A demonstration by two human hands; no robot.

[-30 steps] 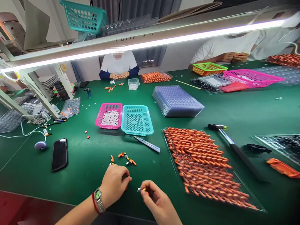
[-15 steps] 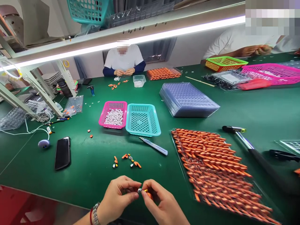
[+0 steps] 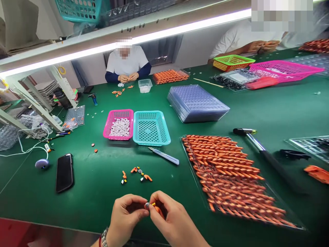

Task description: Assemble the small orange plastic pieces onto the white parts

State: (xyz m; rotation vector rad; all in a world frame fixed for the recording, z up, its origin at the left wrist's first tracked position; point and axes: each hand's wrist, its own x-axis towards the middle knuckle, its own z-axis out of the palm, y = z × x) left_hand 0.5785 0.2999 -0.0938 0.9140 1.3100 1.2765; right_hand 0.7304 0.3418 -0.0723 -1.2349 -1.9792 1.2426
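Note:
Close together at the table's near edge, my two hands pinch small parts. Between the thumb and fingertips of my left hand (image 3: 128,214) is a small round grey-and-white piece (image 3: 147,205). My right hand (image 3: 171,216) grips a small orange part (image 3: 158,210) with a yellow bit at its end; the fingers partly cover it. The two pieces meet or nearly touch at the fingertips; I cannot tell if they are joined. Just beyond my hands lie several small orange parts (image 3: 147,177) with white and yellow bits.
A pink basket (image 3: 105,132) of white pieces adjoins a turquoise basket (image 3: 164,137). A utility knife (image 3: 164,156) lies before them. Right are a tray of orange parts (image 3: 226,168), a hammer (image 3: 269,157) and stacked clear trays (image 3: 197,103). A phone (image 3: 64,173) lies left. Co-workers sit opposite.
The view has shifted slightly to the right. My hands stay together, with the round piece now turned to show more of its face and slightly more of the orange part visible.

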